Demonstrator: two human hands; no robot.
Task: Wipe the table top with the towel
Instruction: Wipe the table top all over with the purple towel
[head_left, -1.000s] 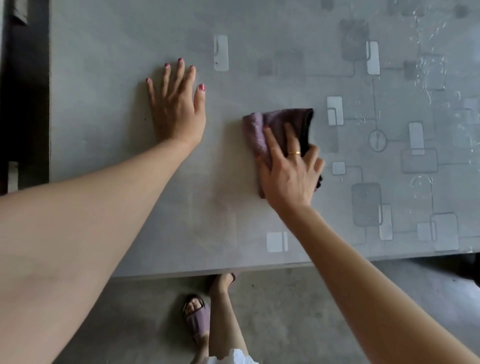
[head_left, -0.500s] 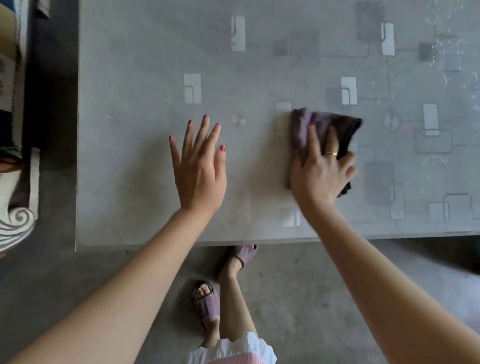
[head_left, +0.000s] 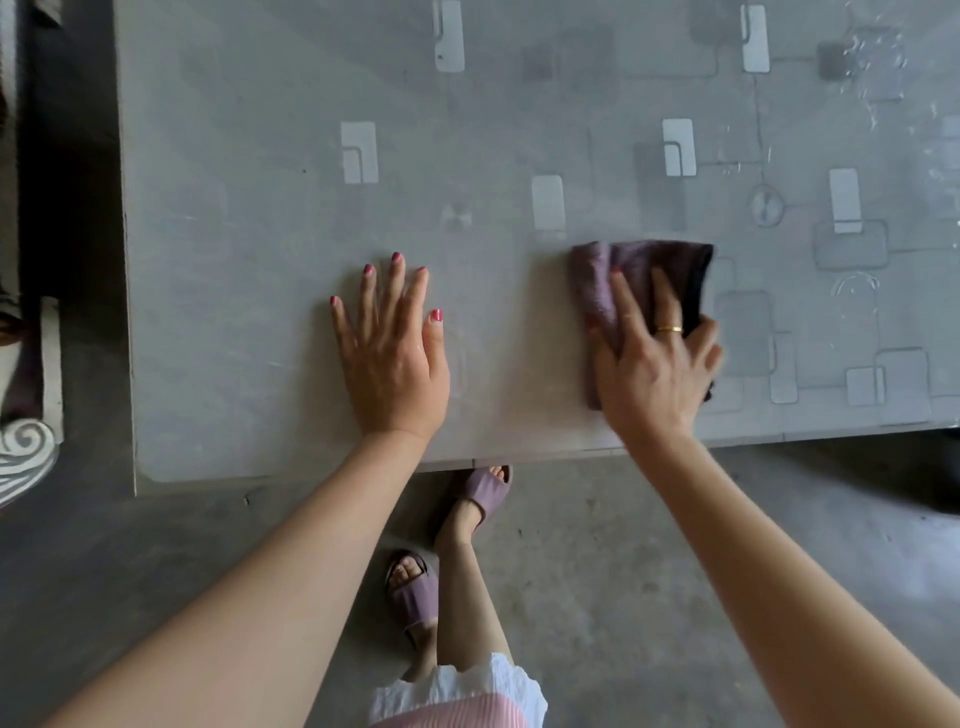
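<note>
Both hands and the towel (head_left: 597, 280) now lie closer to the near table edge. Ribbed purple slippers (head_left: 415, 597) stand on rough concrete at lower centre. On the smooth grey patterned table top (head_left: 249, 260), the left hand (head_left: 392, 371) lies flat, fingers spread. Right of centre, the right hand (head_left: 649, 374) presses straight fingers on the folded, fuzzy purple towel.

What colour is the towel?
The towel is purple, darker along one side; the head view shows it.
</note>
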